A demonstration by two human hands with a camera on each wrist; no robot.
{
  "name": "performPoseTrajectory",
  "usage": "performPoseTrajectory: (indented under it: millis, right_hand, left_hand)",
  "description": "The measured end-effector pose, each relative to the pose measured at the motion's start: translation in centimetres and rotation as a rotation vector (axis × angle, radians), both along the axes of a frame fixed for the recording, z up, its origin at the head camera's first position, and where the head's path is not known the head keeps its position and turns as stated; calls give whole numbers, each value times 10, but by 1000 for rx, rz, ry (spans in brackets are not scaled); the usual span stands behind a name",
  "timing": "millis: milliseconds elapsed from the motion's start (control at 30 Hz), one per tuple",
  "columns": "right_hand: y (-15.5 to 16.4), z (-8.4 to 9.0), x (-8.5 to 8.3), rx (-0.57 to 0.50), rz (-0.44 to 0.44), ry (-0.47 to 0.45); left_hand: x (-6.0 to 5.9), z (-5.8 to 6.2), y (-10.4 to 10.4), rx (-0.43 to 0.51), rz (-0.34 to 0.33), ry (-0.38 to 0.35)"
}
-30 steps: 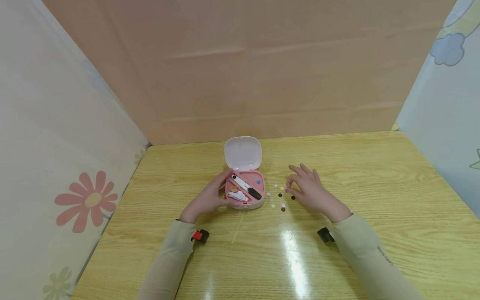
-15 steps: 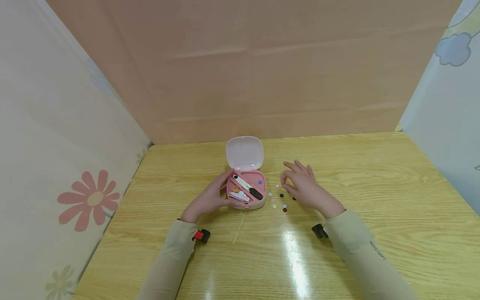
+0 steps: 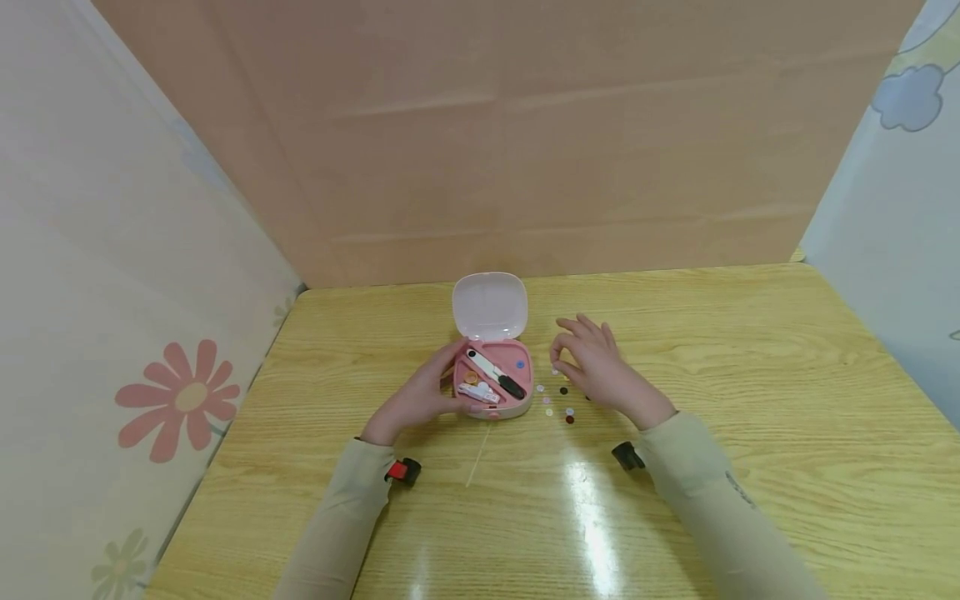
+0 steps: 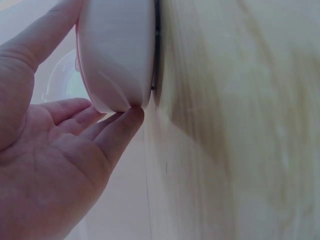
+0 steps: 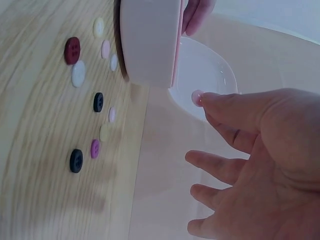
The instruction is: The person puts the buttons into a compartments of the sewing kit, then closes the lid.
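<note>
A small pink box [image 3: 504,353] stands on the table with its pale lid [image 3: 490,307] raised at the back. My left hand [image 3: 418,398] holds it from the left, thumb at the front and fingers at the rear corner. Inside lie a white tool with a black end [image 3: 497,373], a blue button [image 3: 521,364], a small orange-gold round item [image 3: 470,377] and a white piece [image 3: 480,392]. My right hand [image 3: 600,375] is raised right of the box, pinching a pink button [image 5: 197,98] between thumb and index finger, other fingers spread.
Several loose buttons lie right of the box, among them a dark red button [image 5: 72,50], a black button [image 5: 98,102] and a magenta button [image 5: 95,149]. A thin pale strip [image 3: 477,456] lies in front of the box. An upright tan panel [image 3: 525,150] borders the table's back.
My right hand has moved left and slightly farther back, from above the buttons toward the box. The left hand keeps its hold on the box.
</note>
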State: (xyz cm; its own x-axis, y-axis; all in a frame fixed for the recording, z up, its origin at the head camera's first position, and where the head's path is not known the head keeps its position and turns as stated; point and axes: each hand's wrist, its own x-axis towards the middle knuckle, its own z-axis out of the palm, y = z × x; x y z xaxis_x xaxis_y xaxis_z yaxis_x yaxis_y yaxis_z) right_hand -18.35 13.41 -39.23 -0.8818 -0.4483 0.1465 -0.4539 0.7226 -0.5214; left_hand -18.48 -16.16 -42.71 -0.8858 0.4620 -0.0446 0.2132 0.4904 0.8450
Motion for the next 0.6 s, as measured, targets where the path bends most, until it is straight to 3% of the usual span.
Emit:
performPoseTrajectory:
  millis: [600]
  right_hand:
    - [-22,0,-2,-26,12,22]
  left_hand:
    - [0,0,0,7,-1,-5]
